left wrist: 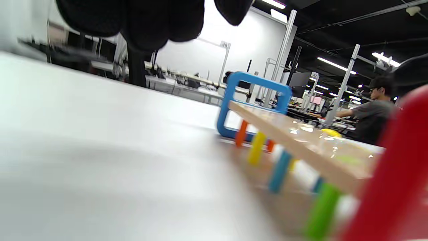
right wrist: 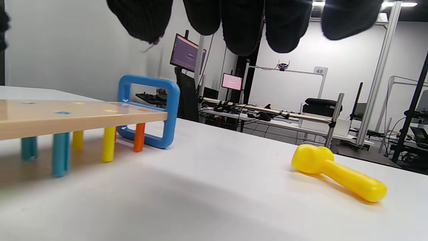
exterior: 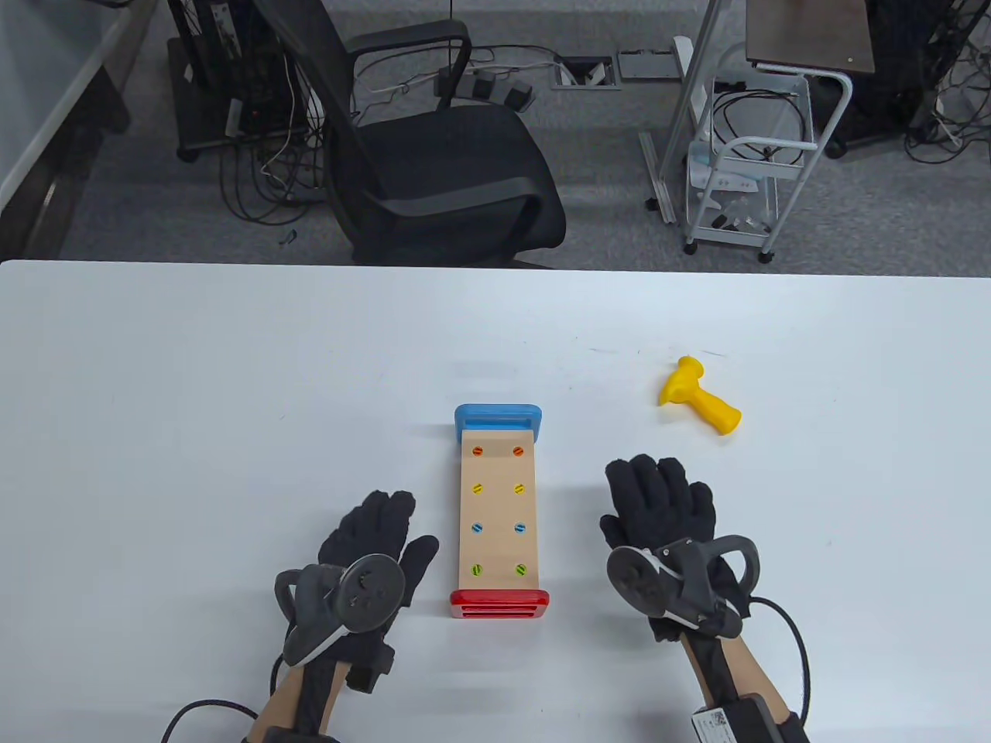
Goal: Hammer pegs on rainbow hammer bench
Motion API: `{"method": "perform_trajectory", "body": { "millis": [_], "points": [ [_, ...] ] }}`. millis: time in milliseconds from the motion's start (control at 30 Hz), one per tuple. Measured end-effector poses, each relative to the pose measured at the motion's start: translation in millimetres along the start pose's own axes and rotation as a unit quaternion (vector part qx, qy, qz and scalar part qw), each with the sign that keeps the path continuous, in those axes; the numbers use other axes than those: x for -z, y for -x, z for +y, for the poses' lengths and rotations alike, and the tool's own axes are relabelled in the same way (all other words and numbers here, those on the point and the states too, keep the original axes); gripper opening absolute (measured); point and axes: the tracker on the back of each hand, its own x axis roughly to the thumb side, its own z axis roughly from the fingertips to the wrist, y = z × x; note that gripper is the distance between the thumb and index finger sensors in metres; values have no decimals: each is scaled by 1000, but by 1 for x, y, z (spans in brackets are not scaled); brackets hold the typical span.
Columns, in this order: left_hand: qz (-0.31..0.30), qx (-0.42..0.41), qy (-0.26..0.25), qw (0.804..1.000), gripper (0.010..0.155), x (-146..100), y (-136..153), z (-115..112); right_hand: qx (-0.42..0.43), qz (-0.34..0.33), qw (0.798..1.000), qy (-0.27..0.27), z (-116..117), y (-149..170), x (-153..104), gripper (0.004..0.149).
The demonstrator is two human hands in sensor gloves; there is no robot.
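Observation:
The hammer bench (exterior: 498,517) lies mid-table, a wooden top with a blue end far and a red end near. Its orange, yellow, blue and green pegs sit flush with the top and stick out underneath, as the left wrist view (left wrist: 279,170) and right wrist view (right wrist: 62,152) show. The yellow toy hammer (exterior: 699,405) lies on the table to the far right of the bench, also in the right wrist view (right wrist: 337,173). My left hand (exterior: 372,542) rests open just left of the bench. My right hand (exterior: 658,507) rests open to its right, short of the hammer. Both hold nothing.
The white table (exterior: 193,402) ends at its far edge, with a black office chair (exterior: 433,155) and a white cart (exterior: 743,162) on the floor behind it.

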Motion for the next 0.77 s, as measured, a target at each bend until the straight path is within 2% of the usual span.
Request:
{"method": "perform_trajectory", "body": {
  "millis": [67,133,267,767],
  "points": [
    [-3,49,-9,999,78,2,4,-8,0,-5,1000,-1,6,-6,-7,70],
    [-7,96,10,995,82,4,8,-17,-5,-13,1000,-12,11,-10,-8,70],
    [-10,129,28,991,84,7,11,-30,-8,-17,1000,-21,15,-12,-9,70],
    [-12,130,52,990,84,9,11,-38,13,-15,999,-41,24,-3,-6,70]
  ]
}}
